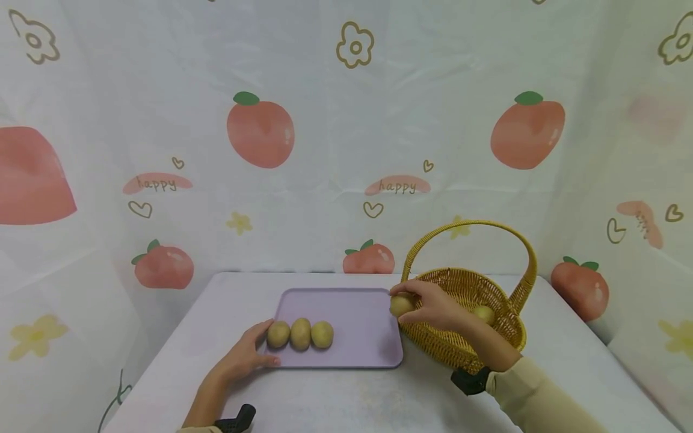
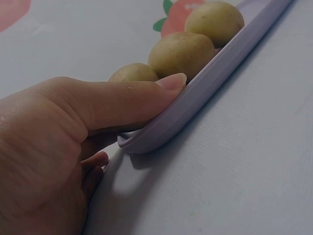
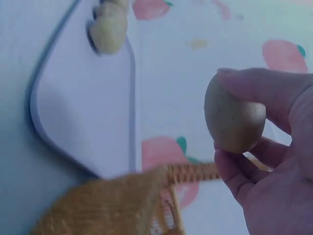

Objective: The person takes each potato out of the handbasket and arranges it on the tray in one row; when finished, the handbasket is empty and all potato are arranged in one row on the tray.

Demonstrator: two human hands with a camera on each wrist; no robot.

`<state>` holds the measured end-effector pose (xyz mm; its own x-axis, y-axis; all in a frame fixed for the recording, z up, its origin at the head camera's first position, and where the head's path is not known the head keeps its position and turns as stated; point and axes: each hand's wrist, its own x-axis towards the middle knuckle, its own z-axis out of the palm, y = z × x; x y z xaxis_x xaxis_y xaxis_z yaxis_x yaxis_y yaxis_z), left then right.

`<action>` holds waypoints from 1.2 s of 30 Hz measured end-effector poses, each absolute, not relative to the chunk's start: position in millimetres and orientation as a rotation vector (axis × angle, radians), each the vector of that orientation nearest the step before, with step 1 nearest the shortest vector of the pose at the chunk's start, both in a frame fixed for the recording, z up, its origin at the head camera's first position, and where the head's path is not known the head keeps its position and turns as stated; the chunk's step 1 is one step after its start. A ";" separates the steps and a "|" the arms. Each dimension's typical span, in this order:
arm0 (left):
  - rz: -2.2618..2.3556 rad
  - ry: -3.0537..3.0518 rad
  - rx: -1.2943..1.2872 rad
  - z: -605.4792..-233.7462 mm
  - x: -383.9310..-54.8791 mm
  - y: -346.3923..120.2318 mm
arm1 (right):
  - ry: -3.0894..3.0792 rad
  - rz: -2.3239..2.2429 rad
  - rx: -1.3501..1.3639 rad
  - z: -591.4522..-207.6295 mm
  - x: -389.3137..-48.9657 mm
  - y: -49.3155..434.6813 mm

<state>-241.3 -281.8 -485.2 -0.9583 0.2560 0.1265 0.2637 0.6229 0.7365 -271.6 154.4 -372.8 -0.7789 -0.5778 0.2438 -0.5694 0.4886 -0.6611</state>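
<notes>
A potato is pinched between the thumb and fingers of my right hand, held up at the basket's left rim, over the tray's right end. The right wrist view shows this potato clear of tray and basket. My left hand grips the left end of the lilac tray, its thumb along the front rim; some of its fingers are hidden. Three potatoes stand in a row at the tray's left: one near the hand, a middle one and a right one.
A woven yellow basket with a tall arched handle stands right of the tray. Another potato lies inside it, partly behind the right arm. Behind the white table hangs a fruit-printed curtain.
</notes>
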 end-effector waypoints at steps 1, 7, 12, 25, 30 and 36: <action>-1.283 -2.820 -0.456 -485.3 -241.2 -282.3 | 2.682 -1.191 -1.057 -374.1 -271.5 149.2; -1.277 -2.812 -0.472 -484.8 -240.7 -285.4 | 2.590 -1.181 -1.137 -386.7 -273.3 117.9; -1.283 -2.794 -0.505 -485.7 -242.3 -285.9 | 2.593 -1.159 -1.174 -406.8 -280.8 97.1; -1.282 -2.823 -0.456 -483.7 -240.8 -283.6 | 2.609 -1.090 -1.143 -454.3 -298.1 55.9; -1.265 -2.847 -0.436 -484.6 -241.4 -283.0 | 2.596 -1.069 -1.078 -459.6 -298.4 45.9; -1.265 -2.857 -0.418 -486.7 -242.4 -282.8 | 2.586 -1.071 -1.022 -463.1 -298.0 40.2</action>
